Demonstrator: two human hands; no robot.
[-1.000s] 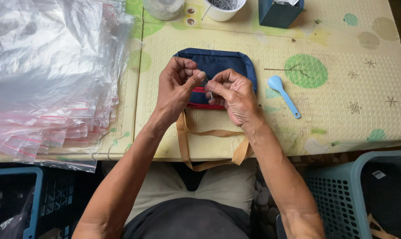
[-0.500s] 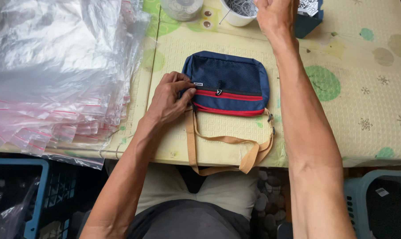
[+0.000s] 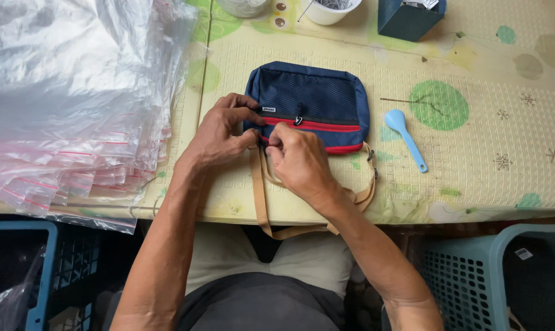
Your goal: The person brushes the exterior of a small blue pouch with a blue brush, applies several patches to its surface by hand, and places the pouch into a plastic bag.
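1. Navy pouch (image 3: 311,104) lies flat on the table mat (image 3: 474,171), w/ tan strap (image 3: 260,196) hanging over the near edge.
2. Left hand (image 3: 219,132) pinches the pouch's left corner; right hand (image 3: 296,159) nips the lower red zip's end – fingers closed tight.
3. Best done w/ the corner pinned taut and the pull kept level along the zip.
4. White cup (image 3: 326,9) – contents unclear; teal box (image 3: 406,21), baskets (image 3: 504,276) likewise. Zip bags (image 3: 75,104) stacked left.

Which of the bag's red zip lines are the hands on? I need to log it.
The lower red zip line: left hand and right hand pinch its left end; the upper one is untouched.
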